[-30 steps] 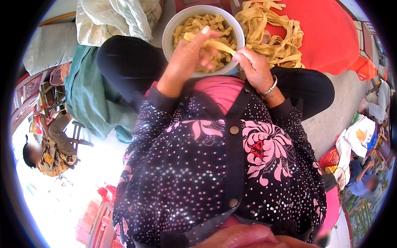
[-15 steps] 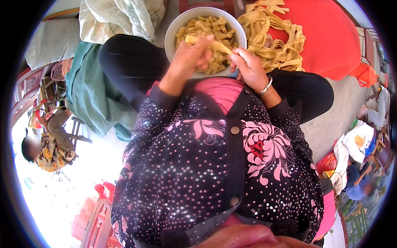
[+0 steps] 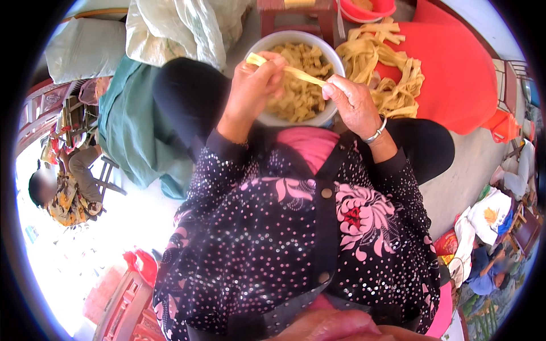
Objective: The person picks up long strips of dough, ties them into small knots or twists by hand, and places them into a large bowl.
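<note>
A flat yellow strip (image 3: 302,75) stretches between my two hands above a white bowl (image 3: 254,44). My left hand (image 3: 254,91) pinches it, and one end pokes out past the fingers to the left. At the other end, my right hand (image 3: 355,105) grips the strip between thumb and fingers; a silver bangle circles that wrist. Many short, folded or knotted yellow pieces (image 3: 301,102) fill the bowl beneath. Just right of the bowl, long loose yellow strips (image 3: 409,79) lie in a tangled heap, partly over a red cloth (image 3: 455,74).
A wooden stool (image 3: 296,20) stands beyond the bowl, with a red basin (image 3: 367,8) right of it. White plastic sacks (image 3: 176,28) and a green cloth (image 3: 136,131) are on the left. One person (image 3: 68,187) sits far left; another (image 3: 489,270) is far right.
My hands have moved farther apart, pulling the strip out longer and straighter between them. The view has shifted, so the stool and red basin show more.
</note>
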The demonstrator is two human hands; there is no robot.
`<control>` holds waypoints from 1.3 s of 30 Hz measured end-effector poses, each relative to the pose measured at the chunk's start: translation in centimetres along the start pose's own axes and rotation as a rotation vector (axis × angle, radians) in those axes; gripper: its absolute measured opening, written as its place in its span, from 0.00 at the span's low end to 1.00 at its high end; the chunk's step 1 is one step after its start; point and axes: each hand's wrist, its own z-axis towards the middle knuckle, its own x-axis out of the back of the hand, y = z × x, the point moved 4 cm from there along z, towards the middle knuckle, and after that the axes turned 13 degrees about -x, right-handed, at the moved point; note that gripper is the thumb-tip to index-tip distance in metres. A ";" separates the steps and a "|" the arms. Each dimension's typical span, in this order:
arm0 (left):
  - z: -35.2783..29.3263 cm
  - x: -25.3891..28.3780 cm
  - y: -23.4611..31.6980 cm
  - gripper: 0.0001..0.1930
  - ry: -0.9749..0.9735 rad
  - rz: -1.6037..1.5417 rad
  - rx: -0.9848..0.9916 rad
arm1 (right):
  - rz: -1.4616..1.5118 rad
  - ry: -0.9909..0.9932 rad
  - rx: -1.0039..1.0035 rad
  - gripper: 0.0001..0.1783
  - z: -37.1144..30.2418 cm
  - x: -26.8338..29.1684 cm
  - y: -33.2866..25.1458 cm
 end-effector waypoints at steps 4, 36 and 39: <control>3.0 -1.8 3.9 0.06 -0.051 0.086 -0.192 | -0.193 0.146 0.157 0.13 3.9 3.5 -3.0; -2.2 -2.0 -8.0 0.23 -0.391 -0.045 0.587 | 0.010 -0.075 0.359 0.11 -2.2 -6.1 -2.7; -2.1 -4.4 -6.6 0.23 -0.255 -0.322 0.747 | 0.115 -0.251 0.272 0.11 -2.6 -6.0 -3.5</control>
